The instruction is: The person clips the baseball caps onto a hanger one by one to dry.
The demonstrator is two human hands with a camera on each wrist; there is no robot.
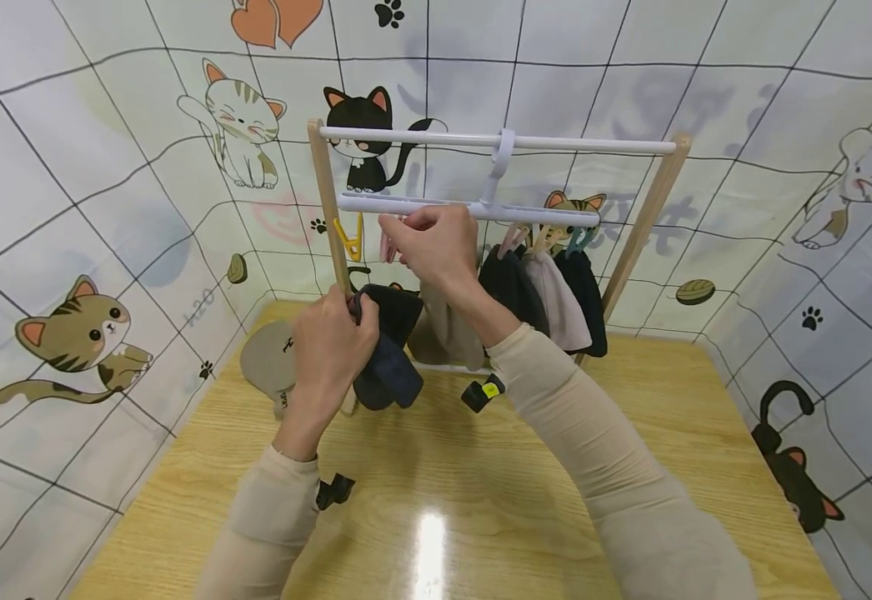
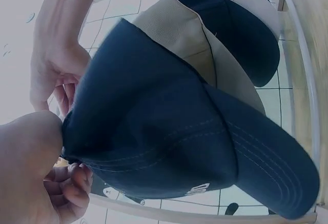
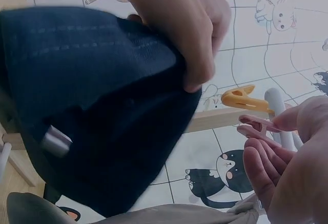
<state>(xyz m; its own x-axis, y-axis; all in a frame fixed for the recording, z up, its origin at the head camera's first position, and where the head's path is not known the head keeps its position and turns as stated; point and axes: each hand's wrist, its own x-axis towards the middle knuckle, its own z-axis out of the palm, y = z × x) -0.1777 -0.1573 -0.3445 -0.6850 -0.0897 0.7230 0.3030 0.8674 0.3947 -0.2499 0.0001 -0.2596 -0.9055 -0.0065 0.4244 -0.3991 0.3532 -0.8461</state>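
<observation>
My left hand pinches a navy cap at its edge, below the left end of a white hanger. The cap's brim points down and away from the fingers. Up at the hanger, my right hand holds a pink clip between thumb and fingers, its jaws facing the cap and nothing between them. Left of it a yellow clip hangs with no cap. Just right of the navy cap hangs a beige cap, its upper part hidden behind my right hand.
Farther right, a black cap, a pale cap and a dark cap hang from clips. The hanger hooks over the white rod of a wooden-legged rack. A grey cap lies on the table at the left.
</observation>
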